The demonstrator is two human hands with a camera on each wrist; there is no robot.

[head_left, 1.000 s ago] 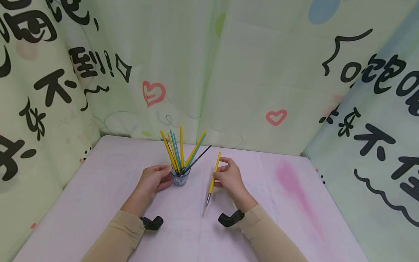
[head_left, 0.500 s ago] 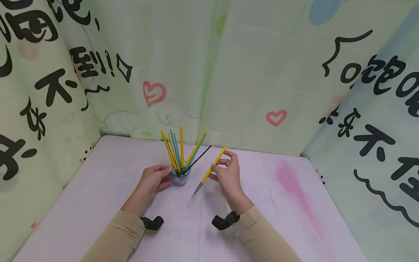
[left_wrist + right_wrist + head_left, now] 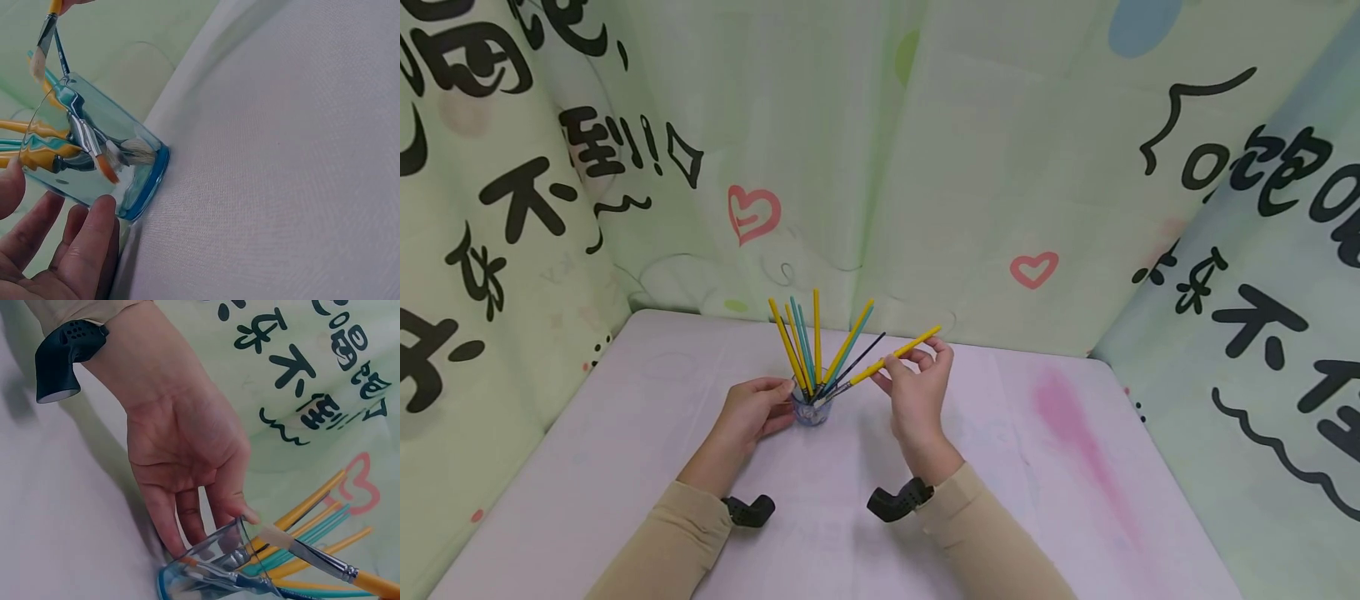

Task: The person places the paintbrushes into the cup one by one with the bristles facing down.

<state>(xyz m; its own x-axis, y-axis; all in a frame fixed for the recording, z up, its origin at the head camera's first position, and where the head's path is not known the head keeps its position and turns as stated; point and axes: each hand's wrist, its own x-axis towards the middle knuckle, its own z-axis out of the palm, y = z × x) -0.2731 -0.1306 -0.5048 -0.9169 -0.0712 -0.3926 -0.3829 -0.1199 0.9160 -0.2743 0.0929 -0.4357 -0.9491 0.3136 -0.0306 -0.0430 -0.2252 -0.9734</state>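
A small clear blue glass cup (image 3: 811, 409) (image 3: 100, 172) (image 3: 212, 569) stands on the pale table and holds several yellow, teal and black paintbrushes (image 3: 815, 342), bristles down. My left hand (image 3: 751, 412) (image 3: 187, 456) cups its left side, fingers (image 3: 87, 240) against the glass. My right hand (image 3: 917, 387) pinches one yellow paintbrush (image 3: 891, 356) near its upper end, slanted, with its pale bristle tip (image 3: 39, 62) (image 3: 275, 540) just over the cup's rim.
The pale pink tablecloth (image 3: 1000, 467) has a pink stain (image 3: 1075, 433) at the right. Green printed curtains (image 3: 925, 167) close off the back and both sides. A black wrist mount (image 3: 895, 500) sits on each sleeve.
My right hand lifted the yellow brush off the table and swung it left, tilting it until its bristle tip reached the cup's rim. The left hand stayed on the cup.
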